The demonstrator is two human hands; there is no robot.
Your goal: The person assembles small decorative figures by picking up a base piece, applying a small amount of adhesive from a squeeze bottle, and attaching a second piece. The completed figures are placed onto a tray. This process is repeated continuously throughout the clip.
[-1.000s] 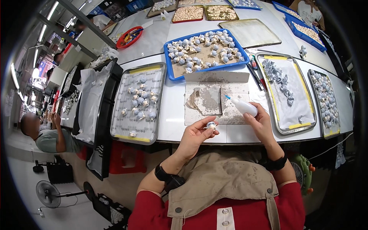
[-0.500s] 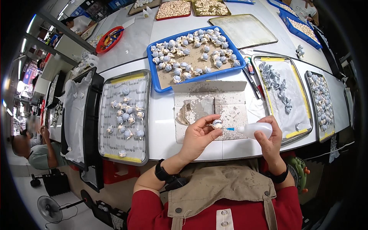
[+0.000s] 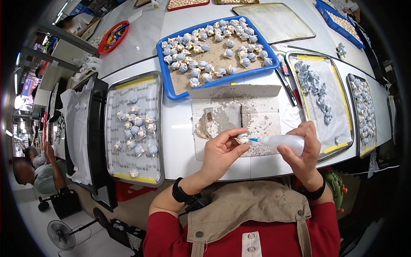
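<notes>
Cardboard, head view: A stained, folded cardboard sheet (image 3: 262,118) is taken as the landmark; its flap is raised along the far side.
Small figure: A blue-grey and cream figure (image 3: 242,138) is held over the near part of the cardboard.
Left hand: The figure is pinched between thumb and forefinger of the left hand (image 3: 219,155), the fingertips parted only by its width.
Right hand: A white squeeze bottle (image 3: 280,141) is gripped in the right hand (image 3: 305,150) at the cardboard's near right corner, fingers wrapped round it.
Blue nozzle: The blue nozzle (image 3: 254,140) is pointed left at the figure; whether it is touched cannot be told.
Nozzle work: The bottle's contents seem to be applied; a steady pinch and a measured squeeze are judged to be called for.
Blue tray: Forward reach is limited by a blue tray (image 3: 181,82) of figures just beyond the flap.
White table: More sideways room is offered left of the cardboard, where white table (image 3: 177,141) is seen before the left tray (image 3: 161,124); on its right, a tissue (image 3: 293,116) and the right tray (image 3: 334,96) are set nearer.
</notes>
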